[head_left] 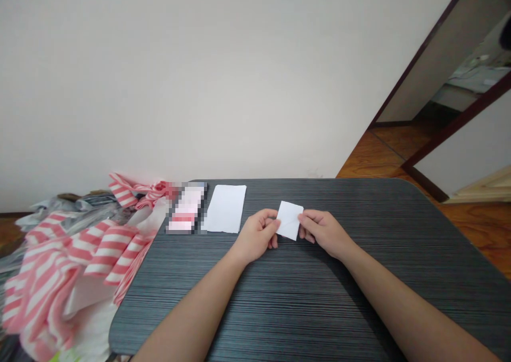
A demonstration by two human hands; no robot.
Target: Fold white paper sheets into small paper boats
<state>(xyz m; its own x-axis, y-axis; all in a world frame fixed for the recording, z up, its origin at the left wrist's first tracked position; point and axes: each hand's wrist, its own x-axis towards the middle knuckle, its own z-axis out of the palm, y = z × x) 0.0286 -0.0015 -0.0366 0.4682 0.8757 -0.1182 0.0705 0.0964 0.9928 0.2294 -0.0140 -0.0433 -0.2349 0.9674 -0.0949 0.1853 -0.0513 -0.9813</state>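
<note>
Close in now — pinching a small white paper (289, 221) between left hand (256, 235) and right hand (325, 234), right over the worktop (287, 303)! Gripped by its left side in the one, by its right side in the other, narrow and snug on both, with thumbs (273, 227) on top. Held slightly tilted, short of the far edge and about midway along it, showing a faint line across its face. Over toward the far left corner next: lying flat near the far edge, a larger white paper (227, 207), just beyond the left hand and to its left. Farther along, right at that corner, blurred into blocks: a pink-and-white item (187, 208), too coarse to make out. Down beside the left edge — heaped up in loose folds, red-and-white striped cloth (114, 247) among greyish bundles (90, 201). Up behind the far edge, a pale wall (199, 85). Out past the right edge, brown wood floor (475, 221), and beyond the far right corner, a doorway (435, 98).
</note>
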